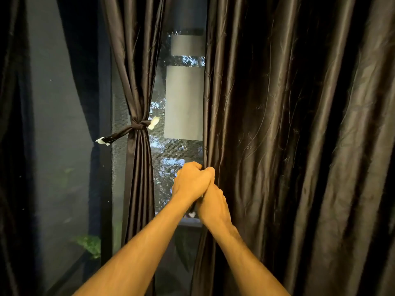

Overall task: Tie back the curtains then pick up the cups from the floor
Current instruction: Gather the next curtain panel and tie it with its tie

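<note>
Left arm: bare, reaching up from lower left, nearly straight.
Left hand (pixel 193 181): back to the camera, fingers (pixel 204 167) curled round the curtain (pixel 267 124) edge.
Right arm: bare, reaching up from lower right.
Right hand (pixel 213 207): just below the left and touching it, fingers folded inward, grip hidden.

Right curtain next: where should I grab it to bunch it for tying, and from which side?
Grip the right curtain along its free inner edge, level with the tie on the left curtain. Come from the window-gap side and sweep rightward: its folds hang vertically, so they should gather that way. The left hand and right hand grip that edge lower down.
</note>
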{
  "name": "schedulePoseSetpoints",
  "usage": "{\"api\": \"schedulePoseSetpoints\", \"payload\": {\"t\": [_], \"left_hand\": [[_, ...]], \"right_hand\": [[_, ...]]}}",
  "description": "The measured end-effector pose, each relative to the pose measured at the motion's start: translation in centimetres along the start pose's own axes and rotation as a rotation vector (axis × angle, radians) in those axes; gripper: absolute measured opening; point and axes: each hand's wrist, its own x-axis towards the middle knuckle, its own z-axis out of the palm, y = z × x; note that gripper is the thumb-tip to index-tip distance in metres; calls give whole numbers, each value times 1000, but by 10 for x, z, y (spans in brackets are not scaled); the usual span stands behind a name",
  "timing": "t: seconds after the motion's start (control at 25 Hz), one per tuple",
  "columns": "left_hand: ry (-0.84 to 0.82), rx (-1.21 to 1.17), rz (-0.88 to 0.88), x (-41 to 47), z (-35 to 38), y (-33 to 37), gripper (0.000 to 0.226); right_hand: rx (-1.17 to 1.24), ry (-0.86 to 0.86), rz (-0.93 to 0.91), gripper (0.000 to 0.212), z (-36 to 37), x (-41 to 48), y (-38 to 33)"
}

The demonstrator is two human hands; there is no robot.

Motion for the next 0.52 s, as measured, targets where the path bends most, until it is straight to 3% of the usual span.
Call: {"api": "schedulePoseSetpoints", "payload": {"t": [0.12,0.36,0.44,0.52], "left_hand": [[-138,24,-136,11,3,4,40],[-48,278,3,19,16,14,35],[-26,302,41,17,18,14,36],[-21,336,52,17,21,14,28]], "right_hand": [[7,-50,-30,52,-4,-1,1],[-119,-114,-74,55,-16,-1,10],[-43,-137,-78,55,-26,-4,15],[52,-32,-132,54,-37,-14,27]]}}
